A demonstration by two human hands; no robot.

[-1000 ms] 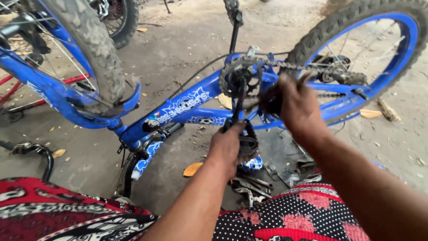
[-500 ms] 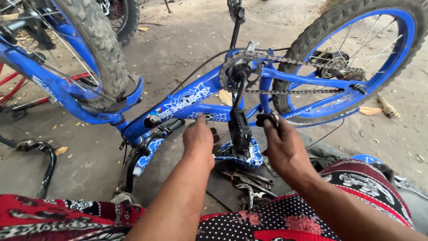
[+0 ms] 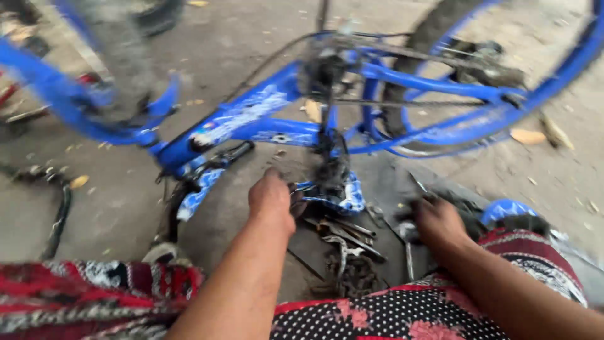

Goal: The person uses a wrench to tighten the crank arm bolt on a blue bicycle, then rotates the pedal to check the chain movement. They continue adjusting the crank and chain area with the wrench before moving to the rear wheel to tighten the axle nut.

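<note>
Reaching down among tools (image 3: 343, 233) on the floor, the left hand (image 3: 272, 200) curls beside the upturned bike's (image 3: 251, 123) saddle (image 3: 333, 192); the right hand (image 3: 437, 221) grips a blurred tool, seemingly picking it.

Both forearms are showing bare from the bottom edge up to the wrists, with no sleeves, watch or bracelet reaching into view. The left hand (image 3: 272, 198) and right hand (image 3: 438, 221) are going ungloved, and the fingers are blurring too much to tell any rings. Across the lap the person is wearing a patterned garment (image 3: 384, 318): black cloth dotted with small white spots and pink flowers, trimmed with a red band. At the left it is turning into red and dark patterned fabric (image 3: 82, 289) with pale markings.
</note>
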